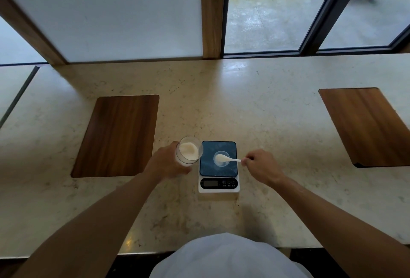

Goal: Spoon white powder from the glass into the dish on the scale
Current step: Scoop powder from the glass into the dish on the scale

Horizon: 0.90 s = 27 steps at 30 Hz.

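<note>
A clear glass holding white powder is tilted toward the scale, gripped from the left by my left hand. The white scale with a dark blue platform stands just right of the glass. A small clear dish rests in the middle of the platform. My right hand pinches the handle of a white plastic spoon. The spoon's bowl, heaped with white powder, hovers over the dish.
The marble counter carries two inset wooden panels, one at the left and one at the far right. Windows and a wooden post rise behind the counter. The counter's front edge runs close to my body.
</note>
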Each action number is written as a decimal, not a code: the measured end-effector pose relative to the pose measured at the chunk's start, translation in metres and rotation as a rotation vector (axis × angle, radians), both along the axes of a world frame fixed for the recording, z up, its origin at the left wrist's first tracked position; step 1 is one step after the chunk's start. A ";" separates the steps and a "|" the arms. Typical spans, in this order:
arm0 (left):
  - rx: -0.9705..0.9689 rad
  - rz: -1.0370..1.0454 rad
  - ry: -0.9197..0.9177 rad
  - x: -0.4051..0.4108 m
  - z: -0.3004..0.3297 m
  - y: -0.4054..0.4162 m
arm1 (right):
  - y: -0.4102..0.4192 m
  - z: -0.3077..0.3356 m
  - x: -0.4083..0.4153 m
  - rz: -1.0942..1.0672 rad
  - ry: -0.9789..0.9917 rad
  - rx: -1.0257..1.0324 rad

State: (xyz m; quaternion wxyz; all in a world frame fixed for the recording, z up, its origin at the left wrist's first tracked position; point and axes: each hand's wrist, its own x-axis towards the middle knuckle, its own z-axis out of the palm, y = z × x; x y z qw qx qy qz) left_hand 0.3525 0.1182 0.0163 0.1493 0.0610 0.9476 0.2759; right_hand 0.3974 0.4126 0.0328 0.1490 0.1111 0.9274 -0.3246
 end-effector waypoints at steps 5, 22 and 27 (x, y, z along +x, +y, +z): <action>0.014 -0.006 0.008 0.000 0.000 0.001 | 0.000 0.002 -0.001 0.008 0.012 0.009; 0.015 -0.008 -0.015 -0.001 -0.003 0.002 | -0.002 0.008 0.000 0.078 0.095 0.093; 0.005 0.000 -0.012 0.000 -0.003 0.001 | -0.002 0.011 0.002 0.109 0.148 0.126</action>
